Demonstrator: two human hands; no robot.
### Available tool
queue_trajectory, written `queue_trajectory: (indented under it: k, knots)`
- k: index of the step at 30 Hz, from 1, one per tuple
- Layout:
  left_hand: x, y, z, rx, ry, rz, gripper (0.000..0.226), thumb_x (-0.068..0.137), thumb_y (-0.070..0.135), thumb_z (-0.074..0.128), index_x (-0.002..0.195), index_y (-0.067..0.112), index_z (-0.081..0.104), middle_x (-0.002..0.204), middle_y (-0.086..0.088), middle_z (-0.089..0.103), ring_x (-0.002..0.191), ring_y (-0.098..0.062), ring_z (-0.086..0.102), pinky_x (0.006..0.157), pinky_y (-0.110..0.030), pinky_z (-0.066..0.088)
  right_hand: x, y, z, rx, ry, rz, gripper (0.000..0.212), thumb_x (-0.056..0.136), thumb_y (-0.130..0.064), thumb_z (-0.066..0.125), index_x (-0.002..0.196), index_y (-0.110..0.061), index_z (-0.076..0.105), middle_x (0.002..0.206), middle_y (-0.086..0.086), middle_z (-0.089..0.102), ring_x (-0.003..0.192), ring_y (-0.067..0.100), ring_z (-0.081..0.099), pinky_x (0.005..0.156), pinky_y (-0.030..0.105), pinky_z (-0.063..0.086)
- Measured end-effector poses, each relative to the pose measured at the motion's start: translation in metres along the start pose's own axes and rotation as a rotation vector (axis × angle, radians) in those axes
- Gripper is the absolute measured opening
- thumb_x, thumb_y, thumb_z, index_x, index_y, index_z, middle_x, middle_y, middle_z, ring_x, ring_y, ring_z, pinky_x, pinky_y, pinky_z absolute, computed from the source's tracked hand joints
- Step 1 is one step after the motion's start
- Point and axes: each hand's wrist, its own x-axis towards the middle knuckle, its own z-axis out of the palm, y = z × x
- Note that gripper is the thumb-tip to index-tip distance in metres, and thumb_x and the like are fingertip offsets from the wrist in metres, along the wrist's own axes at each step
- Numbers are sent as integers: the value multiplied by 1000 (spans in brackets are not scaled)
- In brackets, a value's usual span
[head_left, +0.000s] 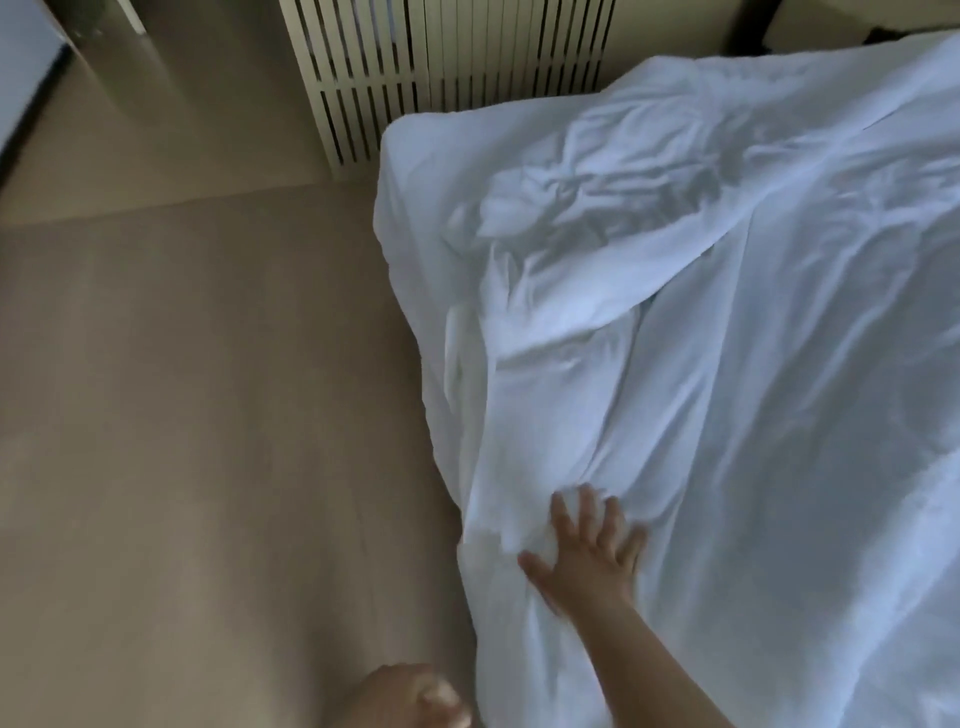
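— White duvet (727, 364), is it lying over the whole bed?

— It is covering the bed from twelve o'clock round to five o'clock, rumpled, with the deepest creases bunching toward one o'clock. Its near edge is hanging down the side of the bed at six o'clock.

— What is the right hand (584, 556) doing?

— It is pressing flat on the duvet at five o'clock, close to that hanging edge. The fingers (563, 512) are lying straight and spread, pointing toward twelve o'clock, with the thumb sticking out toward nine o'clock. They are gripping nothing.

— And the left hand (415, 696)?

— It is sitting at six o'clock at the bottom border, just beside the duvet's edge. It is blurring badly, so I cannot tell whether its fingers are curling round the cloth or not.

— Anything else around?

— Beige floor (208, 415) is filling the nine o'clock side, and a white slatted panel (415, 78) is standing at twelve o'clock, just beyond the bed's far corner.
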Motion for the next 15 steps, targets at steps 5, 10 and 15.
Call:
queue_trajectory:
  k: [5, 10, 15]
  knots:
    - [32, -18, -131, 54, 253, 86, 25, 77, 59, 55, 93, 40, 55, 102, 19, 63, 103, 5, 57, 77, -9, 35, 22, -16, 14, -144, -103, 146, 79, 89, -63, 29, 146, -29, -16, 151, 2, -30, 138, 30, -28, 60, 36, -49]
    - [107, 63, -181, 169, 385, 438, 35, 95, 27, 45, 127, 16, 51, 136, 5, 46, 128, -10, 40, 92, -11, 25, 26, -17, 12, -146, 6, 105, 98, 59, -71, 12, 147, -26, 19, 156, 11, 7, 142, 32, -3, 86, 37, -46]
    - [167, 134, -212, 353, 341, 642, 61, 94, 38, 45, 146, 19, 18, 156, 1, 9, 143, -12, 8, 112, -22, 9, 30, -19, -12, 203, 136, 226, 77, 74, -78, 13, 119, -32, 56, 142, 0, 42, 137, 21, 25, 114, 33, 6]
